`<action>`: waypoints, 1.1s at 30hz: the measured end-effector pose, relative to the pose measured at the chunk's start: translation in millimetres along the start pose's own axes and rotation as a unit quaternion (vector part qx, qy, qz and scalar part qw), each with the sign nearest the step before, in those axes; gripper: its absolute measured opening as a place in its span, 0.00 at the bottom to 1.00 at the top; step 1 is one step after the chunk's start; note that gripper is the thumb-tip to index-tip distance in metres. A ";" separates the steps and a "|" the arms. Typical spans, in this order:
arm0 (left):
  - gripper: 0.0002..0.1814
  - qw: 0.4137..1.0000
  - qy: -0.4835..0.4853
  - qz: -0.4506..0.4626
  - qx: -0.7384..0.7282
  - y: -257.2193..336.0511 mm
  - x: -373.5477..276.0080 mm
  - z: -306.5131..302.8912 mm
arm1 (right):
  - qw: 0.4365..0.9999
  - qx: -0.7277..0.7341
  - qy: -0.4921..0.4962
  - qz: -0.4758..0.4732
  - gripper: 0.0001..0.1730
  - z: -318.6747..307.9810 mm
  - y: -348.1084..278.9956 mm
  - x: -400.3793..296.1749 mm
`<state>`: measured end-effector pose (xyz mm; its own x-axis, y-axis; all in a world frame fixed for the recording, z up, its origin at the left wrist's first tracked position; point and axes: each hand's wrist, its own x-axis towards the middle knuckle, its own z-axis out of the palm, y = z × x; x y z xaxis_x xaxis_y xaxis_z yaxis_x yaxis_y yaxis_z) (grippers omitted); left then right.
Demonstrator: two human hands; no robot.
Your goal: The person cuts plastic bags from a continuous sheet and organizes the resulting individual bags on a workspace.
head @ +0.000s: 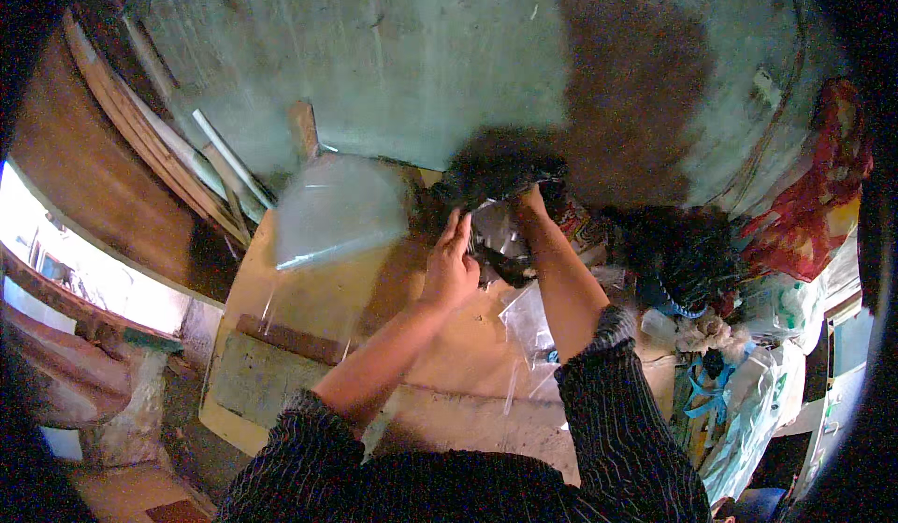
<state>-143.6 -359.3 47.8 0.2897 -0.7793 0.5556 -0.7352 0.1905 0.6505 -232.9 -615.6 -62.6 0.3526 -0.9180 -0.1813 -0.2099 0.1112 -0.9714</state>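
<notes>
My left hand (451,263) is at the middle of the view, its fingers raised against the left side of a crumpled, shiny clear plastic piece (499,228). My right hand (531,204) is at the upper right of that plastic, beside black plastic; its fingers are partly hidden in shadow, so its grip cannot be made out. Left of my hands, a stack of clear plastic sheets or bags (344,207) lies on the yellowish tabletop (309,298). More clear plastic (527,319) lies below my right forearm.
A worn green wall (421,53) rises behind the table. Wooden planks (154,151) lean at the left. Black plastic bags (673,249), a red mesh bag (807,221), blue straps (708,390) and white plastic bags (758,411) crowd the right side. A grey board (270,379) lies at the near left.
</notes>
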 end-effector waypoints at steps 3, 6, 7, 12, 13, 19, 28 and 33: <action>0.31 0.998 -0.021 -0.047 -0.040 -21.8 11.3 -36.3 | 0.975 -0.218 0.018 -0.028 0.41 72.8 -46.2 -59.8; 0.31 0.976 -0.140 -0.140 -0.088 2.8 20.2 -39.4 | 0.937 -0.307 -0.021 -0.165 0.28 19.7 -26.5 -79.1; 0.31 0.975 -0.141 -0.137 -0.107 -3.2 14.7 -54.6 | 0.947 -0.301 -0.024 -0.113 0.22 24.5 -77.3 -118.9; 0.26 0.977 -0.120 -0.108 -0.136 -22.8 -35.2 -100.3 | 0.901 -0.380 0.020 -0.209 0.21 -43.5 -97.1 -261.7; 0.25 0.976 -0.111 -0.122 -0.141 -24.8 -54.0 -112.9 | 0.908 -0.396 0.006 -0.133 0.23 -60.3 -98.1 -295.9; 0.27 0.944 -0.092 -0.223 0.224 -62.8 -172.4 -249.4 | 0.902 -0.413 0.092 0.089 0.30 -136.1 -3.9 -467.9; 0.29 0.831 -0.078 -0.449 0.320 -135.0 -270.3 -363.3 | 0.855 -0.500 0.129 0.037 0.40 -76.3 11.2 -523.8; 0.26 0.897 -0.040 -0.377 0.226 -141.3 -283.6 -355.9 | 0.852 -0.477 0.175 0.126 0.46 -57.4 28.2 -530.2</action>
<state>96.1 47.2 -17.4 0.7770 -0.6295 -0.0048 -0.5283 -0.6561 0.5389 -478.1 -147.6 14.9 -0.0717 -0.9864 -0.1476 -0.9437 0.1150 -0.3101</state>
